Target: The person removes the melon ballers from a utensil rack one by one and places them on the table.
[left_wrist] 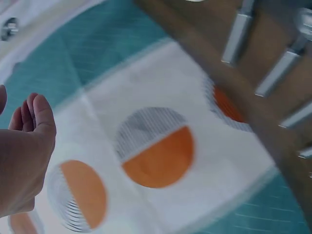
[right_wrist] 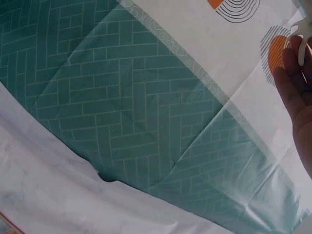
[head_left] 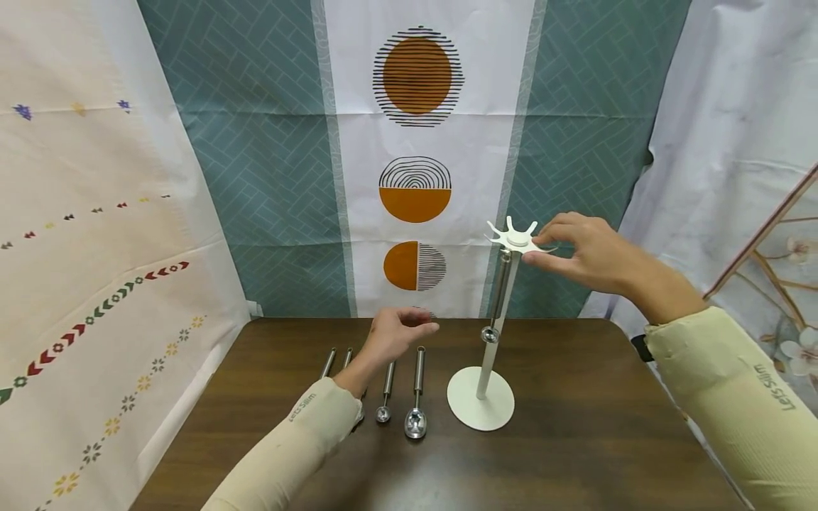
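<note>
A white utensil stand (head_left: 482, 399) with a round base and a crown of curved hooks stands upright on the table. From one hook hangs a small steel scoop (head_left: 490, 333), bowl downward. My right hand (head_left: 578, 254) pinches the stand's top at the right, thumb below and fingers above a hook; the right wrist view shows the fingers (right_wrist: 292, 73) beside a white hook. My left hand (head_left: 397, 335) hovers over the table left of the stand, fingers loosely bent, holding nothing. Below it lie a larger steel scoop (head_left: 415, 424) and a smaller one (head_left: 383, 413).
More steel handles (head_left: 329, 362) lie further left, partly hidden by my left forearm. The brown wooden table (head_left: 562, 426) ends at a patterned cloth backdrop (head_left: 415, 142). Pale cloths hang at both sides.
</note>
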Demonstrator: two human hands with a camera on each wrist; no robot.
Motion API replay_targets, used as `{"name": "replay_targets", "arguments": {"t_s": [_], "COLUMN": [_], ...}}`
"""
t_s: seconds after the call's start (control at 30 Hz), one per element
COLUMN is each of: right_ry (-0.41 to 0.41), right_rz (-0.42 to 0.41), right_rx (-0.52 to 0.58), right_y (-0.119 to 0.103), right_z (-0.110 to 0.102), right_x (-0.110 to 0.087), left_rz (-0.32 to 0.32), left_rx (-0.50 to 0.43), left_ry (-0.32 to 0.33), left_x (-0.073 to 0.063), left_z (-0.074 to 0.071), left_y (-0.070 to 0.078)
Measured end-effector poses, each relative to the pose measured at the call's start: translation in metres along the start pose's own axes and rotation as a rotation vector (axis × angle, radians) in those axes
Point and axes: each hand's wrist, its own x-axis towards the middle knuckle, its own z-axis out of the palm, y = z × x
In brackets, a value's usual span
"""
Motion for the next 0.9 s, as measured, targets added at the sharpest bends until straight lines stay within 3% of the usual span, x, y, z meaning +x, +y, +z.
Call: {"name": "replay_targets", "arguments": {"t_s": [0.2, 0.43, 0.63, 0.9], "right_ry": [0.007, 0.000, 0.011, 0.018], "right_rz": [-0.002, -0.007, -0.023, -0.047], "right_rx": [-0.007, -0.008, -0.014, -0.029], "right_y": [-0.001, 0.000, 0.000, 0.003], "right_z": [0.001, 0.003, 0.005, 0.002], "right_x": [0.001, 0.003, 0.002, -0.003], "left_rz": [0.107, 0.180, 0.219, 0.245], "left_rx": [-0.064, -0.091, -0.100, -0.090], "left_ry": [-0.054, -0.069, -0.094, -0.067], "left_x": [0.010, 0.018, 0.019, 0.018], "left_z": [0.017, 0.038, 0.052, 0.061], "left_y": [0.038, 0.065, 0.076, 0.079]}}
